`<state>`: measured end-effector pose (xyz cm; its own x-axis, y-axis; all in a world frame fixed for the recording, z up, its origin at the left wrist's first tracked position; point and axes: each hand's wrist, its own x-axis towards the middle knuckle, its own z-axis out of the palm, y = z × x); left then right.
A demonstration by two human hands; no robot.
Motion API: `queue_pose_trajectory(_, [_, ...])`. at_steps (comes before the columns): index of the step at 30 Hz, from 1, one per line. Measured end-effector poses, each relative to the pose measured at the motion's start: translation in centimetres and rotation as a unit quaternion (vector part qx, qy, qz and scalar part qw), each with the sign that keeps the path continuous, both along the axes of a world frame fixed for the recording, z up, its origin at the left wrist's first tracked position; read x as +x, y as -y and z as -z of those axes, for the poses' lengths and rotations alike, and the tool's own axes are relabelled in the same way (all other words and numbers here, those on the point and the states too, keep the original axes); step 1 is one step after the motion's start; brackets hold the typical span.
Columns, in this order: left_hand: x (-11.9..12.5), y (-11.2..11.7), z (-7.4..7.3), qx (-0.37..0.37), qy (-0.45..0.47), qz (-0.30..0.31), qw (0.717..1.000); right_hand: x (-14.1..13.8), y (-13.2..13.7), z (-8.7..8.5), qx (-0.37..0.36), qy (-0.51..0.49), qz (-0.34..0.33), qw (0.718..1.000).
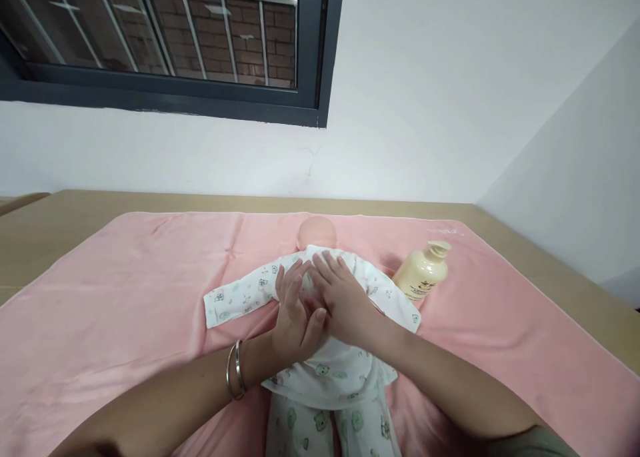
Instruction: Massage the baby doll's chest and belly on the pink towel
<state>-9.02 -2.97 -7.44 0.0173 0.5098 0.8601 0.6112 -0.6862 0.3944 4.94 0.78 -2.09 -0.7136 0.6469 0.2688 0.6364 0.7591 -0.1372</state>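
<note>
A baby doll lies on its back or front, which I cannot tell, with its head at the far end. It wears a white long-sleeved top and matching trousers, printed with small green and brown figures. Over the doll's chest, my left hand is tilted with its fingers stretched out and its thumb apart. My right hand lies palm down against it, fingers extended. The two hands meet near the palms and hold no visible object. They hide the middle of the top.
A cream pump bottle leans on the blanket to the right of the doll, by its sleeve. The pink blanket covers most of the wooden table. Beyond the table are a white wall and a dark-framed barred window.
</note>
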Motion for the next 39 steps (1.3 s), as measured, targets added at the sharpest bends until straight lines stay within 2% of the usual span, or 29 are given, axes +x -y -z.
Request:
queue_pose_trajectory(2, [0.0,0.0,-0.1,-0.007,-0.003,-0.004,1.0,0.2,1.5,-0.1,0.0,0.007,-0.025,1.0])
queue_pose_trajectory(4, [0.0,0.0,0.0,-0.011,-0.005,-0.006,1.0,0.7,2.2,-0.3,-0.005,0.004,-0.01,1.0])
queue_pose_trajectory(7, [0.1,0.0,0.3,-0.008,0.001,-0.006,1.0,1.2,1.0,-0.5,-0.014,-0.008,0.053,0.998])
queue_pose_trajectory(9, [0.1,0.0,0.4,-0.007,0.002,-0.007,1.0,1.1,-0.1,-0.3,-0.019,-0.007,0.072,0.997])
queue_pose_trajectory(11, [0.0,0.0,0.3,-0.016,-0.003,-0.007,1.0,0.6,-0.2,-0.2,-0.02,0.004,0.051,0.999])
queue_pose_trajectory(14, [-0.2,0.0,0.1,-0.01,-0.021,0.007,1.0,0.2,1.9,-0.5,-0.009,0.028,-0.013,0.999])
queue_pose_trajectory(17, [-0.2,0.1,0.0,-0.009,-0.009,0.016,1.0,1.0,4.2,-1.8,-0.027,0.038,-0.041,0.998])
queue_pose_trajectory(19, [-0.2,0.1,0.0,-0.033,0.012,0.008,0.999,1.9,4.3,-2.7,-0.043,0.029,-0.032,0.998])
queue_pose_trajectory(21, [-0.1,0.2,0.0,-0.05,0.014,0.002,0.999,2.6,3.2,-3.2,-0.044,0.01,-0.001,0.999])
queue_pose_trajectory(23, [-0.1,0.1,0.0,-0.069,0.009,0.0,0.998,2.8,1.1,-2.9,-0.033,-0.021,0.046,0.998])
queue_pose_trajectory(27, [-0.2,-1.0,-0.6,-0.165,0.035,-0.048,0.985,2.1,-3.0,-0.6,-0.017,-0.071,0.106,0.992])
queue_pose_trajectory(30, [-0.3,-3.1,-1.9,-0.231,-0.005,-0.07,0.97,1.3,-3.9,1.0,-0.011,-0.072,0.118,0.99])
queue_pose_trajectory(33, [-0.6,-5.2,-3.2,-0.26,-0.051,-0.06,0.962,0.8,-1.9,1.4,0.016,-0.064,0.125,0.99])
queue_pose_trajectory(35, [-0.8,-6.0,-3.5,-0.277,-0.047,-0.067,0.957,0.9,0.3,1.0,0.041,-0.041,0.109,0.992])
queue_pose_trajectory(37, [-0.9,-5.8,-3.0,-0.289,-0.036,-0.083,0.953,1.2,1.6,0.3,0.053,-0.018,0.071,0.996])
queue_pose_trajectory(39, [-0.5,-4.4,-1.9,-0.291,-0.04,-0.096,0.951,1.5,1.3,-0.3,0.044,-0.014,0.045,0.998])
